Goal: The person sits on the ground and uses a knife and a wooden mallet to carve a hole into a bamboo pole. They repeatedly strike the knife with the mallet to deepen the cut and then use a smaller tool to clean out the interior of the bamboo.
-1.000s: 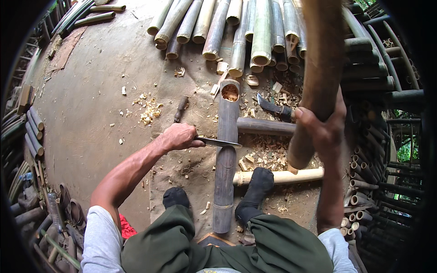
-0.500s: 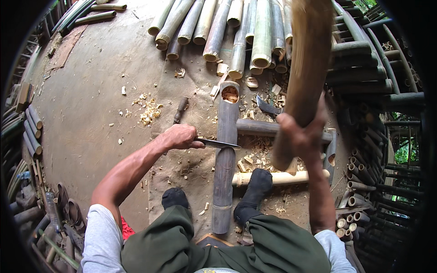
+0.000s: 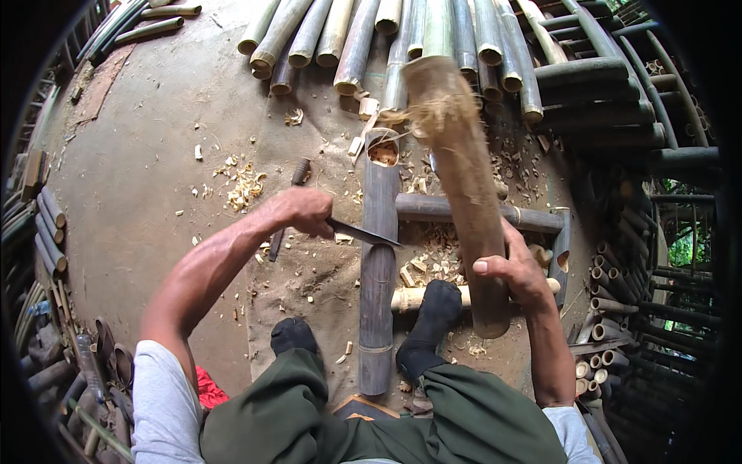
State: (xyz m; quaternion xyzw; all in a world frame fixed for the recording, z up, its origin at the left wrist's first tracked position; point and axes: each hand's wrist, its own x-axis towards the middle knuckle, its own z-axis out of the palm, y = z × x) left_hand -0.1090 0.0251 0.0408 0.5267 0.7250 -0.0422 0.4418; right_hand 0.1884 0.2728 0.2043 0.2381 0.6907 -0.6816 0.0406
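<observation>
My left hand (image 3: 309,210) is closed round the handle of a knife (image 3: 363,232). Its dark blade slants across a thick dark bamboo post (image 3: 378,301) lying lengthwise between my feet. A wide notch holding reddish scraps is cut near the post's far end. In my right hand (image 3: 522,267), thumb over the front, is a heavy bamboo club (image 3: 464,178) with a frayed, battered far end. The club hangs over the frame to the right of the knife. A dark bamboo crosspiece (image 3: 433,209) and a pale one (image 3: 410,299) run rightward to a second dark post (image 3: 559,259).
A wooden-handled tool (image 3: 301,172) lies on the ground beyond my left forearm. Pale shavings (image 3: 245,186) are scattered around. Cut bamboo lengths (image 3: 355,62) lie at the far side, and bamboo stacks (image 3: 595,100) line the right. My socked feet (image 3: 294,334) flank the post.
The club has come down and leftward from a raised position, its frayed end now in sight. The knife's tip now points lower, its handle end raised. My view has shifted slightly.
</observation>
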